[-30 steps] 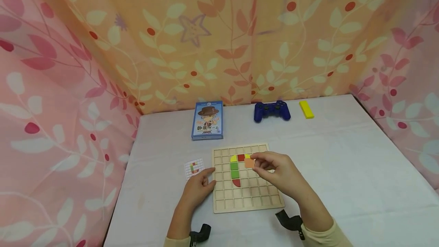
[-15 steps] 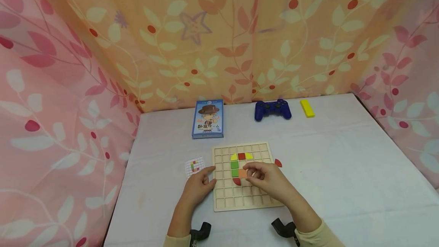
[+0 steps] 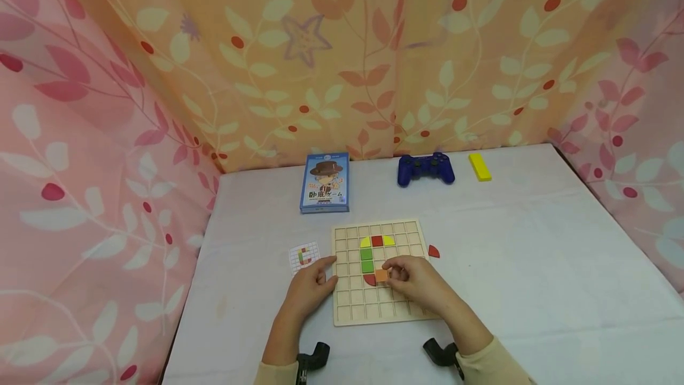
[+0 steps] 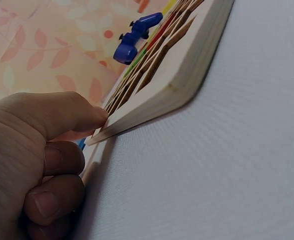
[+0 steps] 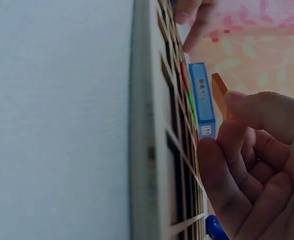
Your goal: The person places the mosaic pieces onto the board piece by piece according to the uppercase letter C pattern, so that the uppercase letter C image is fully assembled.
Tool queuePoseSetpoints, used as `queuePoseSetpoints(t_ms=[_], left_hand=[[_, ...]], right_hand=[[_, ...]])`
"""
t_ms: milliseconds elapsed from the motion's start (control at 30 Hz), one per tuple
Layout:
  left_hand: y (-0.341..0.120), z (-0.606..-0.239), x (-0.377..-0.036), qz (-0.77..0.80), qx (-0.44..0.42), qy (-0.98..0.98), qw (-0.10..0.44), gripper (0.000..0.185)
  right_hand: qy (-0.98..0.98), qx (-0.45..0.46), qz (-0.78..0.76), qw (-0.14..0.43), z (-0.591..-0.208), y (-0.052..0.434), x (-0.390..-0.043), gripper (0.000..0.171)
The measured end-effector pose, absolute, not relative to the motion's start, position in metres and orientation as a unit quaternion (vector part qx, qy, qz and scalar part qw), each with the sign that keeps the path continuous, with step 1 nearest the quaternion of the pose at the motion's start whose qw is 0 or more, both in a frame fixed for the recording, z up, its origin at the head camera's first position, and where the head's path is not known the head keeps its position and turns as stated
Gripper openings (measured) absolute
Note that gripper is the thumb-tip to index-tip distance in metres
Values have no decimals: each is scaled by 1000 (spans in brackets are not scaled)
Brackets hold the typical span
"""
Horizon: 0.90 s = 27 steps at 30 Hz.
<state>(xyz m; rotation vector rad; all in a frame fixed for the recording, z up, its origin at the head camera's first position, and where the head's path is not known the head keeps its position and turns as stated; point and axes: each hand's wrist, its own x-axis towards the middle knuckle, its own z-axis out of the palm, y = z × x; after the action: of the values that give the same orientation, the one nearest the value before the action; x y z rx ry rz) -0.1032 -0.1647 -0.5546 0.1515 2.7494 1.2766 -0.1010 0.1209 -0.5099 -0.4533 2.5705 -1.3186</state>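
The right hand point(image 3: 419, 281) pinches an orange tile point(image 3: 382, 275) just above the wooden grid board point(image 3: 374, 305) near the desk's front edge, while the left hand point(image 3: 310, 287), fingers curled, touches the board's left edge.

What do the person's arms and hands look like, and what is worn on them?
Both hands are bare: the left hand and the right hand show no gloves, and no rings can be seen. Each forearm is bare down to a pale cream sleeve at the bottom edge of the head view. A black wrist-mounted device sits by the left wrist, and another by the right.
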Motion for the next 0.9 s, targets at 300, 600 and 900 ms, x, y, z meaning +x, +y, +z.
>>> queuePoseSetpoints(t_ms=[300, 600, 900], left_hand=[[-164, -554, -104, 424, 62, 903, 39, 42], [-165, -553, -103, 422, 62, 904, 42, 42], [-165, -554, -104, 418, 63, 905, 36, 41]], right_hand=[[895, -143, -406, 117, -523, 120, -105, 17], [900, -149, -398, 101, -527, 119, -105, 19], [897, -130, -406, 113, -522, 117, -103, 19]])
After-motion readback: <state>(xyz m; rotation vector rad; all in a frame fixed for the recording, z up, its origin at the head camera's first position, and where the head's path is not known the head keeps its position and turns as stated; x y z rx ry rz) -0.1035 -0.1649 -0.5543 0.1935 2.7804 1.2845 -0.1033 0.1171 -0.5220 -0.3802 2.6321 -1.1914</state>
